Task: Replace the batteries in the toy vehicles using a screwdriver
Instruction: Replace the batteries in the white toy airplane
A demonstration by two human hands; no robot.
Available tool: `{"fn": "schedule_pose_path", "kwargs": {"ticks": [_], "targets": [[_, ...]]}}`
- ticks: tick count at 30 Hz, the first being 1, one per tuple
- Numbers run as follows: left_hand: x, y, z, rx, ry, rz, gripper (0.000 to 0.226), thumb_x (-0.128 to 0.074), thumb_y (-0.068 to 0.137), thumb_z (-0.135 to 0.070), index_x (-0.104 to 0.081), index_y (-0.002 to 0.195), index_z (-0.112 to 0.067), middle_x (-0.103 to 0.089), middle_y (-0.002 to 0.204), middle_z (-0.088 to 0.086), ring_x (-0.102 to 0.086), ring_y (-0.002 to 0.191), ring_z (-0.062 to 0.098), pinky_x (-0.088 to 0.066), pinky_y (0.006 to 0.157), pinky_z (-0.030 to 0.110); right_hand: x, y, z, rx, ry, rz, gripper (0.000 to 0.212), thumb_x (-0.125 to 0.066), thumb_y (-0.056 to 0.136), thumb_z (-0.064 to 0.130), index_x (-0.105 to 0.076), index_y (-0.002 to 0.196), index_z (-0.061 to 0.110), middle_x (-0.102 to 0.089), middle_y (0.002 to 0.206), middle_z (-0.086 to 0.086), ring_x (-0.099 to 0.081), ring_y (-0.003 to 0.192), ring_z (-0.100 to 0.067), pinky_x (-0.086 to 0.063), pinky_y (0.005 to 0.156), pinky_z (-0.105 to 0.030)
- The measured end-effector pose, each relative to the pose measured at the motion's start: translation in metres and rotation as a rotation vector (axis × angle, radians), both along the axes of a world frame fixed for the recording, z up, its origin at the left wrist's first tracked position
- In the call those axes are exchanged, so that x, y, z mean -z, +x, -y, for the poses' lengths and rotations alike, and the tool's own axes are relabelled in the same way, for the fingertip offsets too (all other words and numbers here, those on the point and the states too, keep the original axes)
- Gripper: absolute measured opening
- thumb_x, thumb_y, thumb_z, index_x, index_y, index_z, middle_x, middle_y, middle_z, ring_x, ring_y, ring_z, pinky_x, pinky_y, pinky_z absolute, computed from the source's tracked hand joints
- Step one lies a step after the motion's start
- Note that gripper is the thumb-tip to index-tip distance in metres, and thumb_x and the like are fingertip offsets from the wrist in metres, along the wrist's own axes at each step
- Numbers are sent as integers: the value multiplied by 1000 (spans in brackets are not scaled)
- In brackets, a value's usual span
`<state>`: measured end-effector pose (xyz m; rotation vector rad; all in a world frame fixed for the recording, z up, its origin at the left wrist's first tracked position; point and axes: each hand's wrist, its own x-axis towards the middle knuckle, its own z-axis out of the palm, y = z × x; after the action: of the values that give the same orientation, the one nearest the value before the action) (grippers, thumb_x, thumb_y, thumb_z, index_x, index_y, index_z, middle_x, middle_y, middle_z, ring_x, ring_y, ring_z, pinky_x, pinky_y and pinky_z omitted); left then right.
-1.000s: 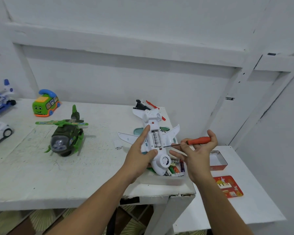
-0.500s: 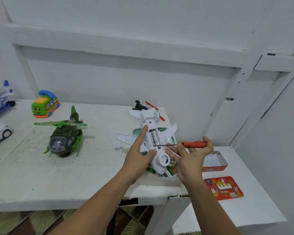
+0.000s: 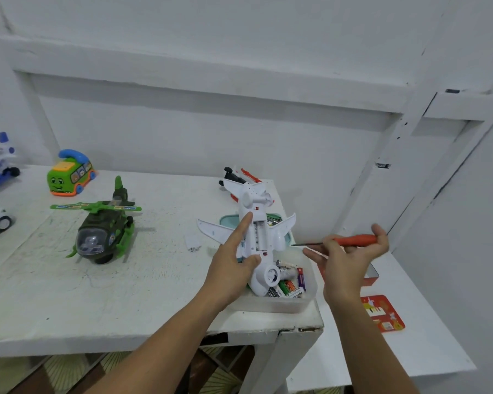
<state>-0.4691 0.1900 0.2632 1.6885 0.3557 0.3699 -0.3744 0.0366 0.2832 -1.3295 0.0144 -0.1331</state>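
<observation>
Left hand grips upturned white toy plane above battery tray; right hand, beside plane, pinches orange screwdriver.

Right hand – screwdriver pulled off plane.

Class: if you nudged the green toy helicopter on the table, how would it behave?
The green toy helicopter looks like hollow plastic, so probably light. Its thin rotor blades would likely flex or spin. Resting on green skids, it may slide rather than roll.
</observation>
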Motion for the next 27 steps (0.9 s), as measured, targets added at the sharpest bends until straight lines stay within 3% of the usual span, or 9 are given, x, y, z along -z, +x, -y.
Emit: {"fn": "schedule_pose_path", "kwargs": {"ticks": [5, 8, 14, 18, 22, 27], "targets": [[1, 0, 0, -19, -24, 10, 80, -60, 93, -5, -32, 137, -66, -45, 146, -16, -68, 97, 15, -59, 83, 36, -11, -8, -29, -218, -36, 209, 68, -54, 95, -3, -20, 131, 44, -56, 110, -22, -71, 79, -34, -61, 74, -44], [1, 0, -1, -18, -52, 20, 80, -60, 93, -5, -32, 137, -65, -48, 143, -16, -68, 93, 3, -59, 82, 33, -13, -12, -42, -251, -183, 389, 60, -52, 97, 2, -21, 130, 42, -60, 106, -13, -71, 88, -22, -60, 79, -38], [0, 0, -1, -10, -87, 30, 78, -59, 94, -3, -32, 142, -57, -51, 140, -15, -69, 87, 0, -56, 70, 20, -12, -10, -56, -279, -377, 634, 60, -51, 97, 2, -24, 124, 49, -60, 97, 13, -69, 84, -10, -59, 75, -29], [0, -1, -1, -4, -102, 40, 78, -59, 94, -2, -32, 143, -56, -52, 138, -14, -69, 86, 1, -55, 68, 18, -5, -10, -59, -263, -442, 704, 54, -53, 97, 8, -26, 121, 48, -58, 98, 8, -66, 82, -5, -58, 66, -23], [1, 0, -3, -4, -108, 40, 78, -59, 94, -1, -33, 142, -57, -53, 137, -16, -69, 86, 4, -57, 71, 21, -3, -9, -59, -260, -496, 792, 55, -52, 96, 1, -26, 124, 40, -57, 97, -2, -63, 83, -9, -58, 70, -27], [3, 1, -3, -6, -100, 27, 81, -59, 93, 0, -35, 135, -66, -56, 138, -11, -70, 95, 13, -58, 86, 43, -12, -7, -55, -293, -456, 622, 62, -51, 97, 5, -21, 119, 55, -57, 91, 11, -66, 78, -12, -60, 71, -41]]}}
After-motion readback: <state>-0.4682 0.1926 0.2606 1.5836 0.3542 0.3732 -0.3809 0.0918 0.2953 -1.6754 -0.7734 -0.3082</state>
